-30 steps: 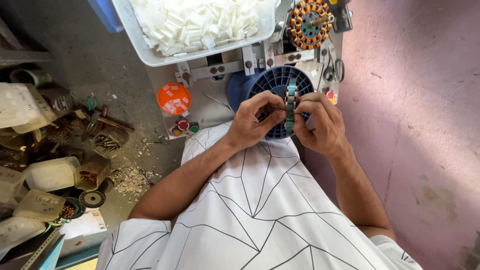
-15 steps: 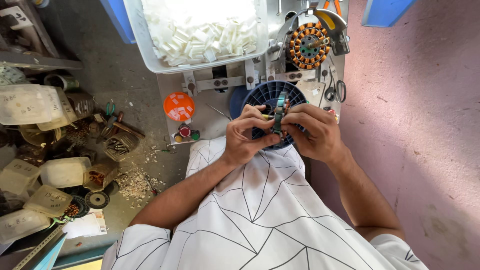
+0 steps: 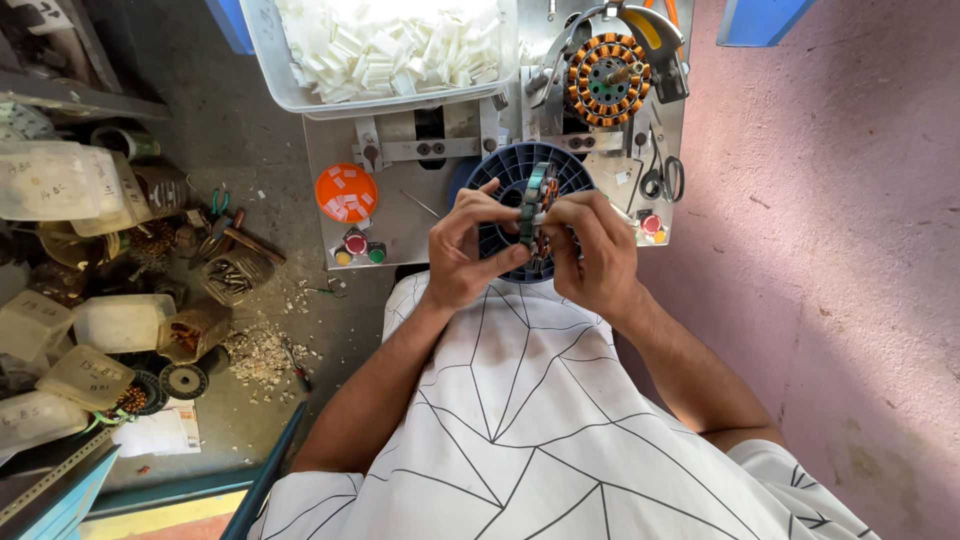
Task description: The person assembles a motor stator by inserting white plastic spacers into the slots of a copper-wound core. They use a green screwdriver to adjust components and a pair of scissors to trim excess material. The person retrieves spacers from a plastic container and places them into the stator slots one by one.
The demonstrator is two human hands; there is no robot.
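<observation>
gripping a small motor stator (image 3: 533, 205) between them, both hands sit close together above the lap. the left hand (image 3: 462, 250) is curled around the stator's left edge with the thumb and fingertips pinched on it; the right hand (image 3: 597, 255) clasps the opposite edge, fingers bent over the top. the stator stands on edge, grey-green rim toward the camera, copper windings just visible on its right face.

directly behind the hands lies a round blue slotted spool (image 3: 515, 175), partly covered by them. it rests on a grey metal workbench (image 3: 400, 215). just left of the left hand, on that bench, sit an orange lid (image 3: 346, 192) dotted with white scraps and a few coloured push buttons (image 3: 358, 246). beyond the right hand a wound stator (image 3: 607, 80) with orange coils is mounted on a winding fixture, and scissors (image 3: 664, 178) lie to that hand's right. farther ahead a clear bin (image 3: 290, 95) holds white paper strips (image 3: 390, 45).

well to the left of the left hand, the concrete floor (image 3: 260, 130) is littered with plastic tubs (image 3: 120, 322), tools and pale shavings (image 3: 262, 352). to the right of the right hand runs a bare pinkish wall (image 3: 830, 260). below the hands spreads a white shirt (image 3: 520, 420) with thin black lines.
</observation>
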